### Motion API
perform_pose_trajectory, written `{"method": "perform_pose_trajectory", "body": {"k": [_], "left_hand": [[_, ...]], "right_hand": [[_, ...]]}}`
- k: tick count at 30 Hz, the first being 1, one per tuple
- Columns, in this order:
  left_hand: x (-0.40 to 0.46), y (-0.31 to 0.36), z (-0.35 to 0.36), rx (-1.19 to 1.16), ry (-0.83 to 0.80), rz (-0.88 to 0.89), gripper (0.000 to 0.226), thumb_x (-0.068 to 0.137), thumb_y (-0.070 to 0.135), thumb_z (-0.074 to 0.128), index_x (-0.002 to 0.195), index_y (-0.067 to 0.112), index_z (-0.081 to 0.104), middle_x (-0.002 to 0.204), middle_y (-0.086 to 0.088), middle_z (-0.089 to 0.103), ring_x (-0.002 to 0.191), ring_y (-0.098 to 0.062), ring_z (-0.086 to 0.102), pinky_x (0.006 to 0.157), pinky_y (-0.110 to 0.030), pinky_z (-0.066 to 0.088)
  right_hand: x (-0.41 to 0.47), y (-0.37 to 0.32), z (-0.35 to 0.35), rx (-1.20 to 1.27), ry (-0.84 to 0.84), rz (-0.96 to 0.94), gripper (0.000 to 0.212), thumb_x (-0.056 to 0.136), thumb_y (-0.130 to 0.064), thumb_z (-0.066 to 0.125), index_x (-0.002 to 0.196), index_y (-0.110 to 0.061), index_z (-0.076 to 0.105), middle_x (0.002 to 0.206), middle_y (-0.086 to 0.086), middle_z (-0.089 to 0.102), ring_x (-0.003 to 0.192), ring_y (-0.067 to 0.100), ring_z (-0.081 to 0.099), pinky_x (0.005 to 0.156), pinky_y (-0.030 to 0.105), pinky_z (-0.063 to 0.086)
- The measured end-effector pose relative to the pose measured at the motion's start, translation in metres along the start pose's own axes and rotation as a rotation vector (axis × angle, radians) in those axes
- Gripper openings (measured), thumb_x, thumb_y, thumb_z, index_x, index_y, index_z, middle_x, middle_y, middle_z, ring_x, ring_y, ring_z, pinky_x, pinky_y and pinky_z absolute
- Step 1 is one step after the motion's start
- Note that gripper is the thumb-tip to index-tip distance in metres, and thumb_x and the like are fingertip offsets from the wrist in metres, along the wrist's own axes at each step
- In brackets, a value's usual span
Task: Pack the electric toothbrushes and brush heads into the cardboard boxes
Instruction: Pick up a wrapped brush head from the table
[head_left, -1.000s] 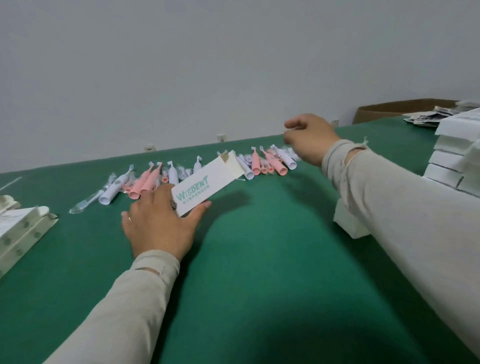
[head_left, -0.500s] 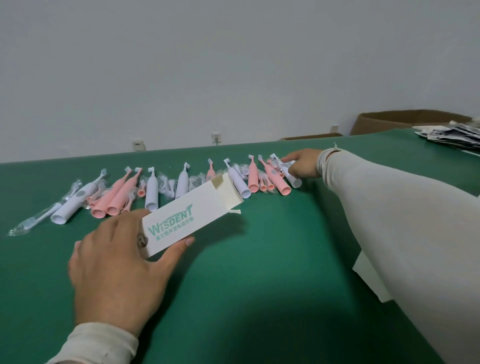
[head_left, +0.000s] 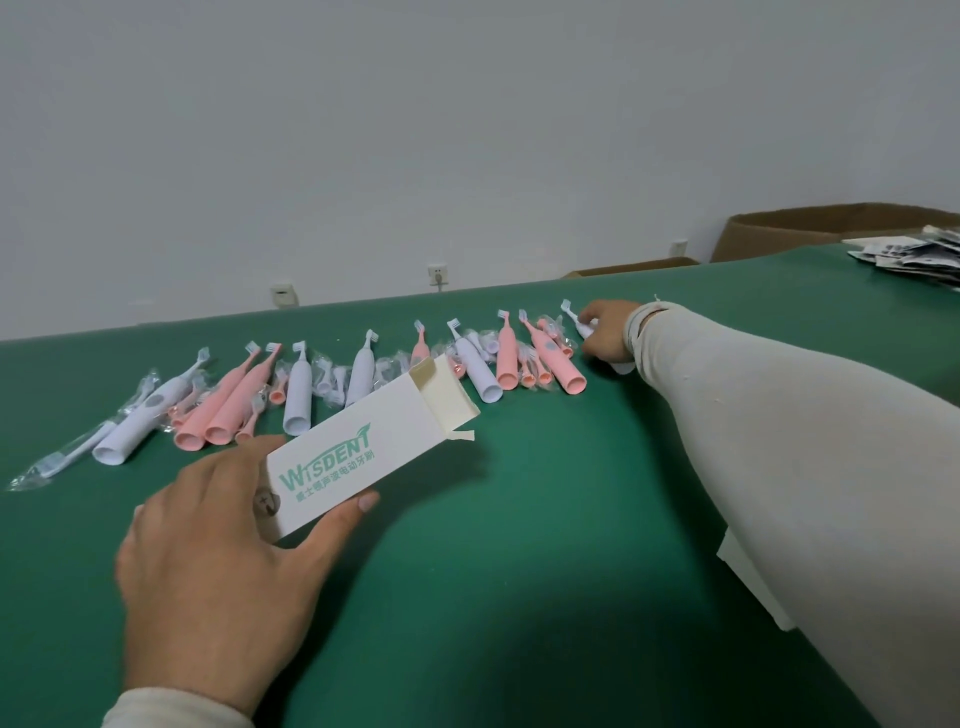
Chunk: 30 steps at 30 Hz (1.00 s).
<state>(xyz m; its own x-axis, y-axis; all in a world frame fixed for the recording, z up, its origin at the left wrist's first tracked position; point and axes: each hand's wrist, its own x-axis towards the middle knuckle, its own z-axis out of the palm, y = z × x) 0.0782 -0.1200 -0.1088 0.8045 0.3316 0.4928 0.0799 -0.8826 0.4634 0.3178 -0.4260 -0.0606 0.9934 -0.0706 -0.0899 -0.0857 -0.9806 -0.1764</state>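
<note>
Row of white and pink plastic electric toothbrushes (head_left: 358, 384) along desk's (head_left: 519, 571) far edge. Left hand (head_left: 218, 561) pinches white printed cardboard box (head_left: 363, 447), flap open, mid-desk. Right hand (head_left: 605, 335), fingers curled, grips white plastic toothbrush (head_left: 576, 322) at row's right end.

Soft, even, dimmish light; broad dark shadows on the green worktop (head_left: 519, 519) at lower centre; wide-angle bending at frame edges.

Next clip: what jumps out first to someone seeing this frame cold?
A row of pink and white toothbrushes runs across the far side of the green table. In front, the left hand holds a white Wisdent box with its end flap open. The right hand grips a white toothbrush at the row's right end.
</note>
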Motion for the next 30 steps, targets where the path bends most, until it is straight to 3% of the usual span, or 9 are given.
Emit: {"method": "perform_pose_trajectory", "body": {"k": [5,12,14,16,19,21,23,26,30], "left_hand": [[0.001,-0.003,0.003,0.009,0.011,0.004,0.067,0.066,0.081,0.057,0.114,0.034,0.06,0.097,0.005,0.058,0.094,-0.03,0.055,0.085,-0.052,0.048],[0.001,-0.003,0.0,-0.009,0.036,0.016,0.072,0.064,0.082,0.051,0.113,0.029,0.063,0.099,-0.002,0.065,0.092,-0.033,0.057,0.083,-0.047,0.047],[0.0,-0.001,-0.003,-0.033,0.046,0.005,0.069,0.067,0.08,0.056,0.112,0.028,0.064,0.099,-0.004,0.066,0.091,-0.035,0.058,0.081,-0.047,0.047],[0.0,0.001,-0.009,-0.062,0.066,-0.013,0.063,0.069,0.073,0.065,0.11,0.025,0.065,0.1,-0.008,0.067,0.092,-0.036,0.059,0.082,-0.047,0.047],[-0.003,-0.002,-0.023,-0.059,0.072,-0.055,0.063,0.07,0.07,0.068,0.113,0.023,0.066,0.107,-0.009,0.067,0.099,-0.036,0.059,0.09,-0.05,0.047],[-0.008,-0.008,-0.036,-0.061,0.11,-0.078,0.065,0.07,0.069,0.069,0.117,0.025,0.065,0.11,-0.008,0.067,0.102,-0.036,0.059,0.093,-0.051,0.046],[-0.016,-0.015,-0.047,-0.08,0.159,-0.098,0.065,0.069,0.069,0.072,0.117,0.025,0.065,0.109,-0.008,0.067,0.102,-0.037,0.059,0.092,-0.051,0.047],[-0.028,-0.026,-0.056,-0.058,0.143,-0.112,0.062,0.069,0.065,0.074,0.117,0.027,0.063,0.111,-0.006,0.063,0.104,-0.036,0.056,0.094,-0.052,0.045],[-0.033,-0.04,-0.059,-0.003,0.091,-0.054,0.056,0.076,0.051,0.075,0.124,0.031,0.057,0.115,-0.005,0.06,0.106,-0.036,0.053,0.09,-0.047,0.042]], "right_hand": [[-0.001,-0.003,-0.004,-0.201,0.03,0.08,0.046,0.093,-0.022,0.064,0.134,-0.006,0.051,0.13,0.015,0.06,0.114,0.033,0.06,0.096,0.038,0.051],[-0.041,-0.008,-0.032,-0.246,0.074,0.153,0.036,0.104,-0.026,0.044,0.128,-0.002,0.058,0.104,0.013,0.061,0.098,0.029,0.055,0.082,0.032,0.046],[-0.067,-0.01,-0.051,-0.163,0.136,0.159,0.027,0.101,-0.024,0.049,0.108,-0.002,0.063,0.088,0.011,0.057,0.093,0.028,0.057,0.072,0.029,0.041],[-0.099,-0.014,-0.066,0.048,0.207,0.126,0.021,0.094,-0.024,0.059,0.089,-0.004,0.062,0.086,0.012,0.06,0.078,0.029,0.059,0.064,0.027,0.04],[-0.165,-0.033,-0.06,0.345,0.229,-0.055,0.011,0.084,-0.022,0.068,0.09,-0.015,0.063,0.084,0.005,0.063,0.06,0.018,0.053,0.051,0.022,0.04],[-0.214,-0.05,-0.026,0.443,0.086,-0.218,0.021,0.081,-0.019,0.073,0.09,-0.025,0.055,0.085,-0.002,0.06,0.056,0.013,0.054,0.041,0.017,0.038],[-0.251,-0.067,0.016,0.377,-0.055,-0.35,0.028,0.08,-0.021,0.073,0.092,-0.03,0.05,0.092,-0.006,0.057,0.065,0.013,0.059,0.05,0.021,0.047],[-0.267,-0.083,0.056,0.255,-0.044,-0.388,0.03,0.08,-0.029,0.068,0.101,-0.031,0.047,0.095,-0.005,0.059,0.079,0.018,0.059,0.075,0.033,0.053],[-0.265,-0.078,0.067,0.114,0.099,-0.368,0.028,0.079,-0.044,0.06,0.1,-0.034,0.044,0.089,-0.01,0.057,0.076,0.016,0.056,0.064,0.031,0.042]]}}
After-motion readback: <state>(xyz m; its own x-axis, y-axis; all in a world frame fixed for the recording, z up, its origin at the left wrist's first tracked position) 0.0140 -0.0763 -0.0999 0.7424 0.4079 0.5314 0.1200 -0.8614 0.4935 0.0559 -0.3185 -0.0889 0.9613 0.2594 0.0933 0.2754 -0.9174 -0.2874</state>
